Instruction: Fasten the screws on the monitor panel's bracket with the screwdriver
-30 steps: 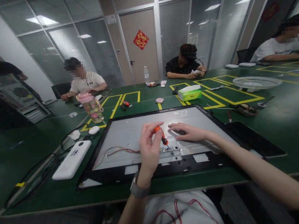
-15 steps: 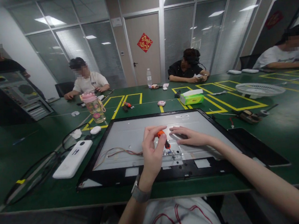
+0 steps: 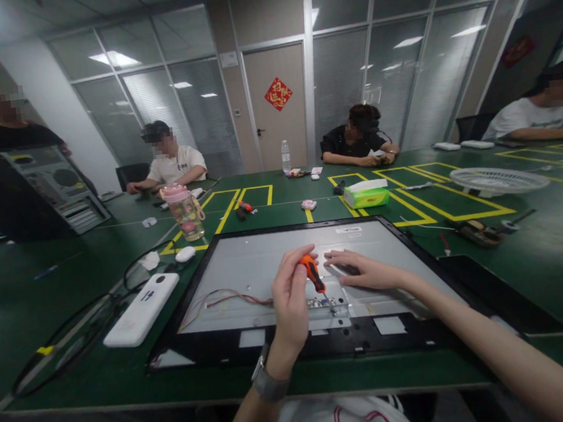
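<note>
My left hand [image 3: 293, 292] grips an orange and black screwdriver [image 3: 313, 273] by its handle, fingers closed around it. The shaft slants down to a small metal bracket strip [image 3: 334, 305] near the front of a flat grey display panel with a black frame [image 3: 251, 258]. Whether the tip sits in a screw is too small to tell. My right hand [image 3: 363, 271] lies flat on the panel beside the screwdriver, fingers outstretched and holding nothing. Thin coloured wires [image 3: 235, 295] run across the panel from the left toward my left hand, which hides their end.
Left of the panel lie a white power bank [image 3: 142, 310], black cables [image 3: 68, 341] and a pink-lidded bottle [image 3: 184, 214]. A dark flat panel [image 3: 504, 291] lies at the right. Beyond stand a green tissue box [image 3: 368, 195] and a white round grille [image 3: 497, 179]. Several people sit or stand around the table.
The camera view has tilted up a little, so everything sits lower. My left fingers have shifted on the screwdriver, and more of its handle shows. My right hand stays resting on the panel.
</note>
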`<state>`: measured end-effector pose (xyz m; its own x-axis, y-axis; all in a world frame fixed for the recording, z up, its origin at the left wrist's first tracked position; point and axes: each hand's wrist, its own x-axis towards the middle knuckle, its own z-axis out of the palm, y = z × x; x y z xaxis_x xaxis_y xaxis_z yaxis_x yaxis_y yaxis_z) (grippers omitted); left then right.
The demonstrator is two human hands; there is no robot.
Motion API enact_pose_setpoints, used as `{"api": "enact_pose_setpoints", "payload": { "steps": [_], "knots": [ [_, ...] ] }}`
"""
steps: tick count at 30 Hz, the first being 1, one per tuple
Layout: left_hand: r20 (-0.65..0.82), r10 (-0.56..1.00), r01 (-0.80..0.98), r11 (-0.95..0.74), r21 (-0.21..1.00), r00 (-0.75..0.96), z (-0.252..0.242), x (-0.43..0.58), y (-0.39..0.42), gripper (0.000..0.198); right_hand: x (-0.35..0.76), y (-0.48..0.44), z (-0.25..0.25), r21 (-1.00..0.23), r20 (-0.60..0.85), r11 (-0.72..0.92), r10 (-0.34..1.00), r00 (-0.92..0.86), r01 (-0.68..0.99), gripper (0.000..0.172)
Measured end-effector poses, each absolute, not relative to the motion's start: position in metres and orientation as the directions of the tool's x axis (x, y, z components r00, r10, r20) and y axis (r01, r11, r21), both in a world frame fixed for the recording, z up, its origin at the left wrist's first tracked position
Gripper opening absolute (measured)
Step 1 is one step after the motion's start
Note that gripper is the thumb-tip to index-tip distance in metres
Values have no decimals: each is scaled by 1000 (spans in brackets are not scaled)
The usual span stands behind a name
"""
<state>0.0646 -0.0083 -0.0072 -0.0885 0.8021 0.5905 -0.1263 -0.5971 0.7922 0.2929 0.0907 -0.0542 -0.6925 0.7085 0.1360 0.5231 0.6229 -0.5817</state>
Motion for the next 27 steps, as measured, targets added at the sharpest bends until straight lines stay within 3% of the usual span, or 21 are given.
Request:
{"api": "enact_pose_setpoints", "payload": {
  "steps": [10,22,27],
  "knots": [
    [652,751,-64,-659,749,-108,-7,64,-10,20,293,91,-56,-576,130,617,717,-685,536,59],
    [560,820,-114,-572,813,-117,-9,63,-10,29,291,89,-52,-580,110,597,732,-672,555,59],
    [633,756,-37,-646,762,-164,-10,64,-9,19,291,90,-54,-578,112,599,731,-673,554,60]
  ]
}}
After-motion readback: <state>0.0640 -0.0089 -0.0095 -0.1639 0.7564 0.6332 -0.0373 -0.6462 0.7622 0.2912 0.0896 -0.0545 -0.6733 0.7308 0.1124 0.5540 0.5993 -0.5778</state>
